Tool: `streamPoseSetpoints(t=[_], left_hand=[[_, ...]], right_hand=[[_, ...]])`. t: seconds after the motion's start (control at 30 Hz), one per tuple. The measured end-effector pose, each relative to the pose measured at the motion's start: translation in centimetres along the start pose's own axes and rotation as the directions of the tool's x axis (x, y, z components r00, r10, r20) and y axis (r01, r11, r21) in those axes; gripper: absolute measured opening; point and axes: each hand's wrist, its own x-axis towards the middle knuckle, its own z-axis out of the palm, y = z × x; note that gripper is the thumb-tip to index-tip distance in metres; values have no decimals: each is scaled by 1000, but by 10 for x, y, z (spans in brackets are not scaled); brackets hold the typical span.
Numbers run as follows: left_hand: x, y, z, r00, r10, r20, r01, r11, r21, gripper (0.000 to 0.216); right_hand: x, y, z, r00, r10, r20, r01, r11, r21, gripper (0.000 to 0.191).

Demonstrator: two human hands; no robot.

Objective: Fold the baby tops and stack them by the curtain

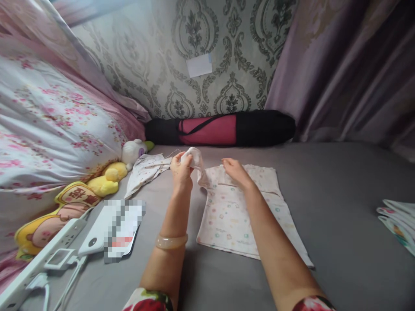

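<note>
A small pale printed baby garment lies flat on the grey bed sheet in front of me. My left hand is closed on the garment's upper left corner, a bunched sleeve lifted off the sheet. My right hand rests on the garment's top edge, fingers curled and pressing the cloth down. A pale bangle sits on my left forearm. A second small printed garment lies crumpled just left of my left hand.
A black and pink rolled bag lies along the patterned wall. Left are a floral quilt, plush toys, a white power strip and a white device. Folded cloths sit at the right edge.
</note>
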Motion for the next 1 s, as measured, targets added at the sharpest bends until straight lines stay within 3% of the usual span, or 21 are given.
streamPoseSetpoints(t=[0.07, 0.13, 0.2, 0.27, 0.3, 0.43, 0.53, 0.63, 0.73, 0.83, 0.93, 1.0], left_hand=[[-7, -6, 5, 997, 30, 65, -32, 999, 27, 46], [-19, -12, 11, 960, 22, 278, -43, 997, 70, 52], [-29, -17, 16, 843, -51, 535, -11, 994, 113, 56], [-33, -20, 17, 740, -135, 659, 40, 987, 157, 58], [-31, -21, 16, 736, -162, 657, 61, 983, 175, 60], [-9, -25, 4, 860, -221, 460, 115, 962, 247, 68], [3, -33, -4, 895, -247, 371, 118, 934, 338, 67], [4, -48, -9, 892, -232, 389, 32, 888, 458, 58], [2, -68, -12, 857, -187, 480, -149, 802, 578, 50], [1, -88, -16, 772, -182, 609, -350, 679, 646, 56], [0, -102, -20, 681, -224, 697, -513, 533, 673, 60], [-2, -106, -21, 656, -254, 710, -568, 454, 687, 61]], right_hand=[[-4, -5, -17, 984, 156, 85, -175, 934, 312, 43], [-8, -2, -29, 939, 229, 258, -332, 802, 496, 56], [-11, 8, -39, 904, 237, 354, -412, 705, 577, 71], [-12, 23, -48, 896, 277, 347, -441, 650, 619, 81], [-11, 31, -52, 894, 310, 322, -447, 632, 633, 84], [-8, 53, -65, 884, 396, 248, -449, 577, 682, 84], [-9, 55, -67, 880, 416, 227, -443, 552, 706, 58], [-9, 51, -65, 895, 409, 177, -402, 571, 716, 32], [-6, 48, -66, 938, 336, 87, -294, 635, 714, 40], [-1, 48, -69, 960, 281, 22, -211, 665, 716, 49], [3, 51, -71, 931, 361, -53, -214, 658, 722, 41], [4, 52, -71, 881, 462, -105, -266, 665, 698, 29]])
